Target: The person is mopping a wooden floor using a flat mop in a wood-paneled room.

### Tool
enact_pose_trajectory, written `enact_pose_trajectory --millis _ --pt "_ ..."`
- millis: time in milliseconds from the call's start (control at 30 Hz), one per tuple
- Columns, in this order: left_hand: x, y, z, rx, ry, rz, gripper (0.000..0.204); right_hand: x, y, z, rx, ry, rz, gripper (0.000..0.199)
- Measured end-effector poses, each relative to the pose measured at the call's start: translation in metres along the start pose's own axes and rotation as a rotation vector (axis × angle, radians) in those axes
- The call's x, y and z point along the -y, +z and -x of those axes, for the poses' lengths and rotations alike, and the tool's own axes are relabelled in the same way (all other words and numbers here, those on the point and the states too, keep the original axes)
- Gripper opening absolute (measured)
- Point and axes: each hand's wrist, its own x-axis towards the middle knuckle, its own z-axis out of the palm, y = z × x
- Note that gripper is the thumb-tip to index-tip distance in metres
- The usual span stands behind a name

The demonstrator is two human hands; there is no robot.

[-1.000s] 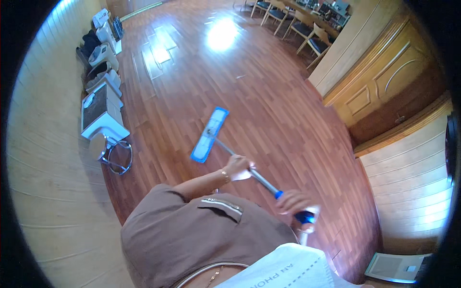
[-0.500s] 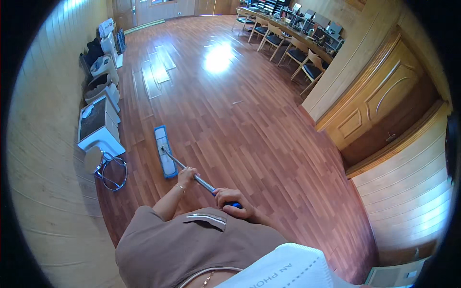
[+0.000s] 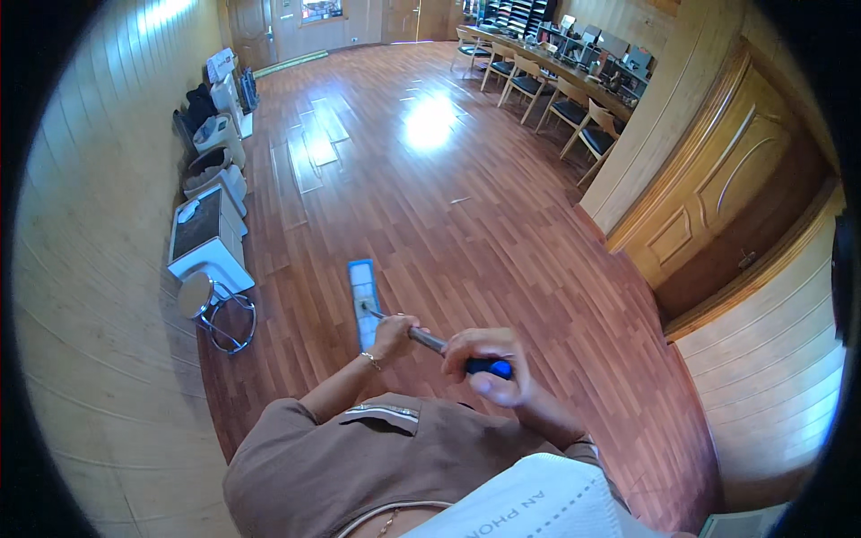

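Observation:
A flat mop (image 3: pixel 363 300) with a blue-edged, pale head lies on the reddish wood floor in front of me. Its metal pole (image 3: pixel 428 340) slants up from the head toward my body at the right. My left hand (image 3: pixel 392 338), with a bracelet at the wrist, is wrapped round the pole near its lower part. Higher up, my right hand (image 3: pixel 490 362) grips the pole's top end, where the blue handle tip (image 3: pixel 490 368) shows beside the thumb. The right hand is slightly blurred.
Along the left wall stand a round stool (image 3: pixel 218 309) with chrome legs, a white cabinet (image 3: pixel 215 247) and several chairs (image 3: pixel 215 161). At the far right, wooden chairs (image 3: pixel 574 108) line a long desk (image 3: pixel 574 72). A wooden door (image 3: pixel 726 188) is on the right.
The mop head has moved right and a little nearer to me. Both hands have shifted right with the pole, and the right hand is raised farther from my body.

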Motion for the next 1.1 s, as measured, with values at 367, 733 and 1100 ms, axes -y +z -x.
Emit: enact_pose_trajectory --millis 367,733,1100 --pt "-0.058 -0.123 0.063 0.343 0.055 0.918 0.074 -0.027 0.045 -0.051 0.350 -0.484 0.146 0.039" --pt "-0.168 -0.254 0.143 -0.530 0.712 0.522 0.035 -0.265 0.102 -0.024 0.746 0.167 0.157 0.029" --pt "-0.138 -0.263 0.119 -0.433 0.825 0.472 0.019 -0.317 0.102 0.003 0.436 0.246 0.473 0.013"
